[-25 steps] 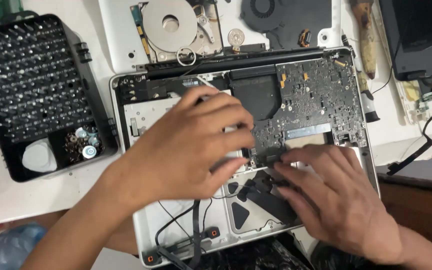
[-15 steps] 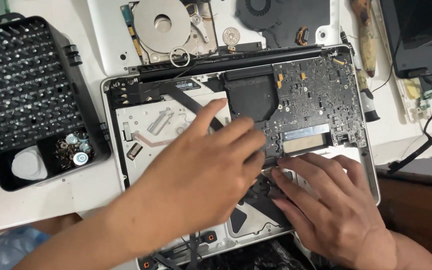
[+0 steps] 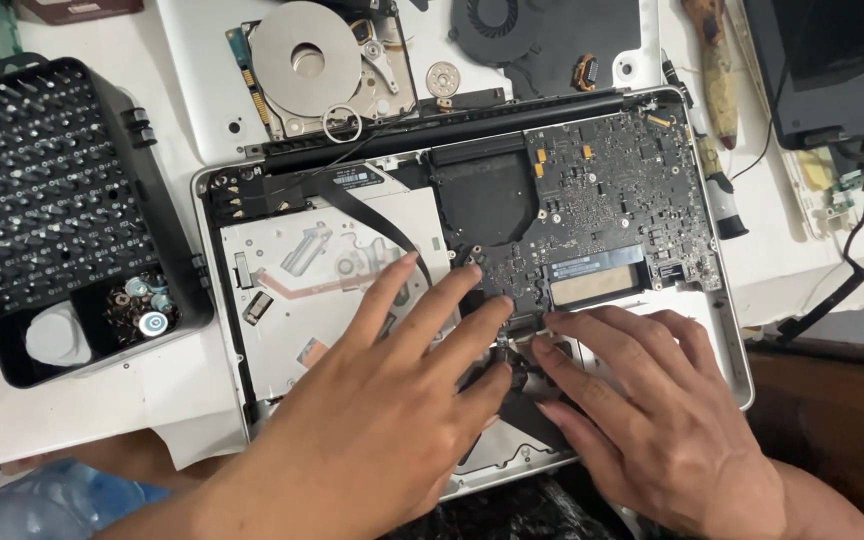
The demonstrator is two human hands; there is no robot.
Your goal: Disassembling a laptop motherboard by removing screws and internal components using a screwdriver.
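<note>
An opened silver laptop shell (image 3: 732,330) lies bottom up in front of me. A dark logic board (image 3: 612,190) fills its upper right part, and a black flat cable (image 3: 362,215) runs across the bare left bay. My left hand (image 3: 382,420) rests flat over the shell's middle, fingers spread and pointing up right. My right hand (image 3: 652,410) lies beside it, fingertips touching a small dark part (image 3: 517,372) at the board's lower edge. Whether either hand pinches anything is hidden.
A black screwdriver-bit case (image 3: 47,200) with loose screws stands at the left. Behind the shell lie an opened hard drive (image 3: 317,60), a black fan (image 3: 497,20) and a wooden-handled tool (image 3: 717,70). A dark device (image 3: 842,60) with cables sits at the right.
My left hand has slid down and left, uncovering the board's centre and the left bay. My right hand stays at the board's lower edge. The view has shifted closer.
</note>
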